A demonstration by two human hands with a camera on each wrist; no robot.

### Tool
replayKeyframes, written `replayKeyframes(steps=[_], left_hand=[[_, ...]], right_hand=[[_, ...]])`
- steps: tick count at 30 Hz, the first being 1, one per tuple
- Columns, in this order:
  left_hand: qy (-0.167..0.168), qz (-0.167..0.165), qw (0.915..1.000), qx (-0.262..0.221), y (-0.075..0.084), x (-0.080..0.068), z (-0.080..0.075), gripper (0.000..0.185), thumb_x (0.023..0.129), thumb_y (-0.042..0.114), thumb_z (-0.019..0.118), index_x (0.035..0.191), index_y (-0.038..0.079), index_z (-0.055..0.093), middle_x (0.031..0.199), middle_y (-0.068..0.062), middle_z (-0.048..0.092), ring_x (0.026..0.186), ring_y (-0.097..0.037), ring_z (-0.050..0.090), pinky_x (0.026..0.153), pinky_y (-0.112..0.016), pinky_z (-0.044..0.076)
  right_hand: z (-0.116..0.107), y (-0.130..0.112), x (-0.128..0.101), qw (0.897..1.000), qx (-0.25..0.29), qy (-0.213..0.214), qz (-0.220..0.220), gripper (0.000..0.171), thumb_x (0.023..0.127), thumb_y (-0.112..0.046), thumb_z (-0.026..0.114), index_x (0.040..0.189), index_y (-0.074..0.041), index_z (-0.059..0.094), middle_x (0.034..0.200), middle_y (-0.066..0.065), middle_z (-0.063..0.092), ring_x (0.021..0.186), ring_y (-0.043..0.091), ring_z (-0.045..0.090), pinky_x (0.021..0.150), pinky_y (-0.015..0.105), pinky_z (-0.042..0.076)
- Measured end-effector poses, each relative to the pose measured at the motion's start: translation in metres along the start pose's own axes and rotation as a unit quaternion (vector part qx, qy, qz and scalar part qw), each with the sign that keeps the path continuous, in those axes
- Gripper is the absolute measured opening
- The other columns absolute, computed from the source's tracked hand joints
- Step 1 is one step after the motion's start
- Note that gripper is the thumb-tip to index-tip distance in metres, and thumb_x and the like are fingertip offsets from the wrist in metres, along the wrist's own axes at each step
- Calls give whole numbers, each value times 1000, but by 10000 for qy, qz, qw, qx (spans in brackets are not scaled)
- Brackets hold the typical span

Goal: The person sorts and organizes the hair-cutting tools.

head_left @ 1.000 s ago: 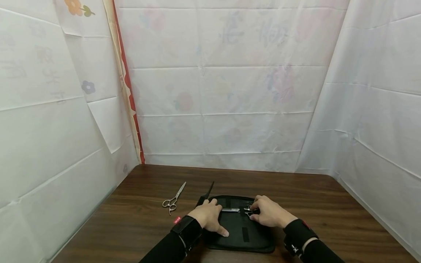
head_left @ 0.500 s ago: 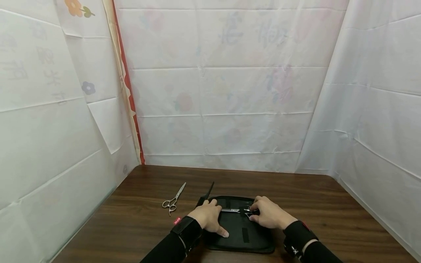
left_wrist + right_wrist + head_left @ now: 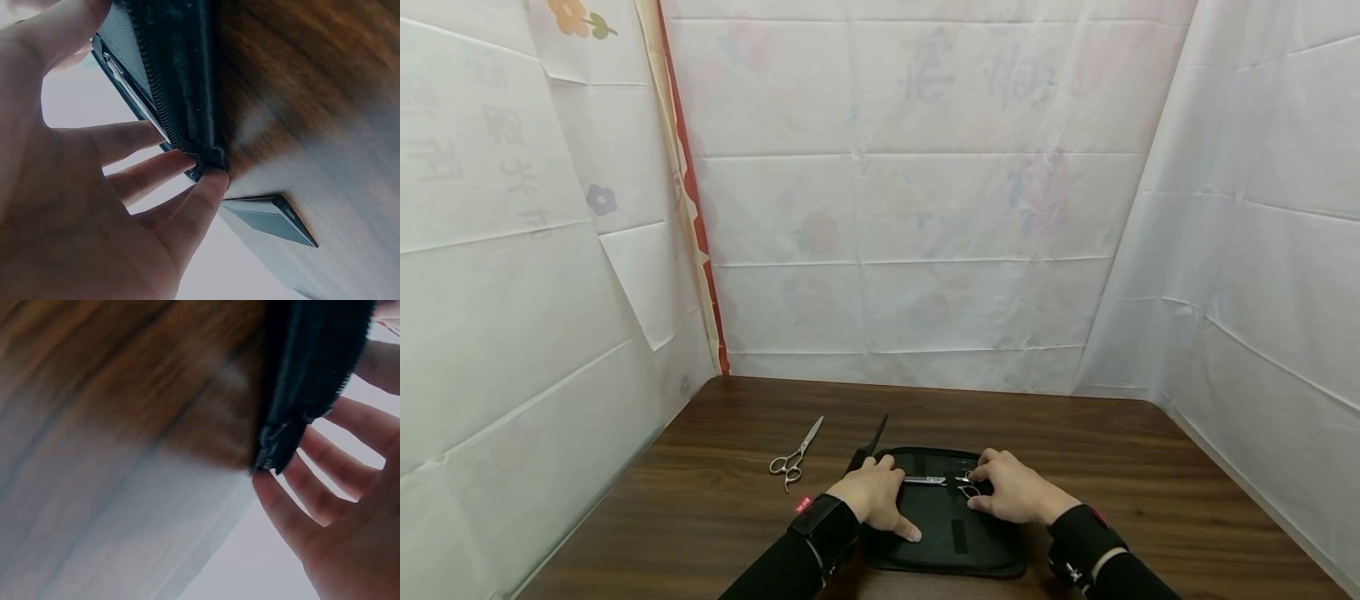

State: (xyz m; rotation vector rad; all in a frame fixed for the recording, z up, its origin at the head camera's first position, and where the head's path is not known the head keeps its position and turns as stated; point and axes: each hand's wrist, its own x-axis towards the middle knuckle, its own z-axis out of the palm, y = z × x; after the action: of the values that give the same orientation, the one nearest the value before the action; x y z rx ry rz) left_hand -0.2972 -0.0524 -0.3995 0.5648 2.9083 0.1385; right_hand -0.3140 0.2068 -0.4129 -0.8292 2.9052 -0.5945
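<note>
A black zip case (image 3: pixel 955 542) lies open on the brown table (image 3: pixel 1075 433) in front of me. My left hand (image 3: pixel 876 496) rests flat on its left half, fingers straight, and in the left wrist view the fingertips (image 3: pixel 209 184) reach the case's zipped corner (image 3: pixel 181 75). My right hand (image 3: pixel 1011 493) lies on the right half and pinches the handle rings of a pair of silver scissors (image 3: pixel 927 480) that lie across the case. In the right wrist view its fingers (image 3: pixel 312 487) spread over the case's edge (image 3: pixel 319 356).
A second pair of silver scissors (image 3: pixel 795 455) lies loose on the table to the left. A black comb (image 3: pixel 871 442) sits beside the case's far left corner. White sheeting (image 3: pixel 910 250) walls in the table on three sides.
The right hand has shifted slightly on the scissors' handles. The left hand and the case have stayed put.
</note>
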Motion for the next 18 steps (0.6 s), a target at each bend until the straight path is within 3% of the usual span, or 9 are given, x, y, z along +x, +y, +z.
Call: replayKeyframes(steps=[9,18], left_hand=[[-35,-13,10000,-47,-1,0,1,83,76,64,81,140,14,60,144,-7,50,131,-34,48,101,-50,47],[-5,73,10000,-38,1,-2,-1,84,77,64,80,141,14,59,143,-7,50,131,-33,48,102,-50,47]], right_hand=[[-5,0,-2,9988,259,-419,37,55,86,-33,83,128,-3,67,122,5,52,112,32,49,89,53,47],[-6,-1,-6,9974,425,-529,248,58,85,-31,84,132,-3,64,124,7,52,117,33,49,93,55,46]])
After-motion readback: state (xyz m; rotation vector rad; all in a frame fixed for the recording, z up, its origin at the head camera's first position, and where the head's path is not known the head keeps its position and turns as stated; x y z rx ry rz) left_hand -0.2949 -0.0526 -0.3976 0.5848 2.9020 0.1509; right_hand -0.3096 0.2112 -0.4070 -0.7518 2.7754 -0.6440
